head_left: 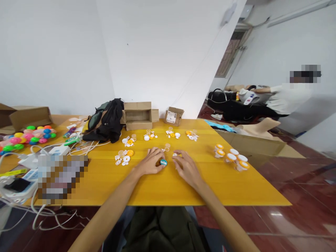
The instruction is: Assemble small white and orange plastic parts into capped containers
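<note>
Touching teal disc (163, 162) — left hand (149, 161); lidded cups (231, 157) nearby.

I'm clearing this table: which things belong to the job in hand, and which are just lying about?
Job: teal disc at the left hand, white piece at the right hand, white and orange parts, clear cup, capped jars.
Lying about: coloured balls, black garment, cardboard boxes, cables.

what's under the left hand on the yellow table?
A small teal round cap shows at the fingertips of the left hand, on the table. Anything beneath the palm is covered.
</note>
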A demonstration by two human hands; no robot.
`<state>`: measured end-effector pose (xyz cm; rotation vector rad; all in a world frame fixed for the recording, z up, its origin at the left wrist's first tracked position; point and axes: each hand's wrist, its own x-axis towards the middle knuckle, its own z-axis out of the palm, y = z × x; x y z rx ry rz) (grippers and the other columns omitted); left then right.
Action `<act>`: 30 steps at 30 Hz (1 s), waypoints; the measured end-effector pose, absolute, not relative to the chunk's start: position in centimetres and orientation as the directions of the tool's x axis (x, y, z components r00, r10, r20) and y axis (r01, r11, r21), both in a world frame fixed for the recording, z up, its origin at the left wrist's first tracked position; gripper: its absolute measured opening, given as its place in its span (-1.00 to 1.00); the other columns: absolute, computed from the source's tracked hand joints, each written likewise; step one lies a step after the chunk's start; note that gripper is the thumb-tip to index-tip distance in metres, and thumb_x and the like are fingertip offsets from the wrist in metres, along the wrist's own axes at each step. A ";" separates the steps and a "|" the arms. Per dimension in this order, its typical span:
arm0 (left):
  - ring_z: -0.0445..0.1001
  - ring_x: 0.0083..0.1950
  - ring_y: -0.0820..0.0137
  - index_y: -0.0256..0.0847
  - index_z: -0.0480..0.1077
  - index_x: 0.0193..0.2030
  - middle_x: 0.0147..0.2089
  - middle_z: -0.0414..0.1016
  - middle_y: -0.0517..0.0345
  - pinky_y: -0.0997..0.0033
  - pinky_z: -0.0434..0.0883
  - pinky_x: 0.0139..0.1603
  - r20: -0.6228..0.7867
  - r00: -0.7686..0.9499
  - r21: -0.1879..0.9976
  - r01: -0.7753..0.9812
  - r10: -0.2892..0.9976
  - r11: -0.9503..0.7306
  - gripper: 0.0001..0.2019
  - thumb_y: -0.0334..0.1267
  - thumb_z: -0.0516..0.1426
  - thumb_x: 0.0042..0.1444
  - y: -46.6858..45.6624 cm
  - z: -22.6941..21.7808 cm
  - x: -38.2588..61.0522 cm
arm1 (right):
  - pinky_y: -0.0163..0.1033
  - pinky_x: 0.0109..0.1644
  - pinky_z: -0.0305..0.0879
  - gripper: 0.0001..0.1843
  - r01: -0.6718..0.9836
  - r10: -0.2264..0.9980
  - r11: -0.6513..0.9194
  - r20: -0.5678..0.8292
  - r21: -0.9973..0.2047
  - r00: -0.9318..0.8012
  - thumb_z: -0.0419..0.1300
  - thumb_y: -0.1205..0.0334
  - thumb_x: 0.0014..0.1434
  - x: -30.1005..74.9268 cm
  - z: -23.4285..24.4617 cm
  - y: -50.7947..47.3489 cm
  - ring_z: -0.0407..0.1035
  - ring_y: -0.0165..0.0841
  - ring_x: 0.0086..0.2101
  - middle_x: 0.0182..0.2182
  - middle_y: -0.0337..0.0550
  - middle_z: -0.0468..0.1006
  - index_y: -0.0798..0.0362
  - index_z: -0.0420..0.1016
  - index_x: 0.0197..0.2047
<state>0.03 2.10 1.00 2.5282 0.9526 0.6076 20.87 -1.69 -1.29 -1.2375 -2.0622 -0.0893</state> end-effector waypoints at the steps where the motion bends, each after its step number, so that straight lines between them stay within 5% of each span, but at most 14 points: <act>1: 0.24 0.09 0.17 -0.09 0.34 -0.18 -0.05 0.40 0.08 0.12 0.18 0.09 0.264 0.680 0.475 0.526 0.685 -0.705 -0.87 -0.29 0.11 0.10 2.1 1.0 0.0 | 0.00 0.04 0.40 -0.71 0.795 0.745 0.524 0.617 -0.306 -0.254 0.00 0.35 0.26 21.1 -1.4 -1.5 0.43 -0.18 -0.06 -0.06 -0.02 0.52 -0.05 0.54 -0.16; 15: 0.25 0.08 0.16 -0.11 0.32 -0.17 -0.03 0.40 0.06 0.12 0.19 0.06 0.279 0.659 0.447 0.555 0.699 -0.701 -0.82 -0.34 0.10 0.05 2.2 1.2 -0.1 | -0.06 0.05 0.39 -0.78 0.840 0.843 0.429 0.480 -0.332 -0.241 0.10 0.28 0.22 22.0 -2.3 1.6 0.45 -0.17 -0.07 -0.10 -0.01 0.54 -0.01 0.55 -0.12; 30: 0.28 0.06 0.16 -0.10 0.34 -0.07 -0.02 0.40 0.07 0.12 0.22 0.09 0.322 0.514 0.410 0.681 0.795 -0.606 -0.64 -0.47 0.06 -0.04 3.0 1.5 -1.3 | 0.03 0.09 0.33 -0.78 0.745 0.759 0.577 0.557 -0.334 -0.337 0.13 0.16 0.27 21.2 -1.7 -0.1 0.39 -0.15 0.01 -0.02 0.00 0.51 -0.03 0.50 -0.06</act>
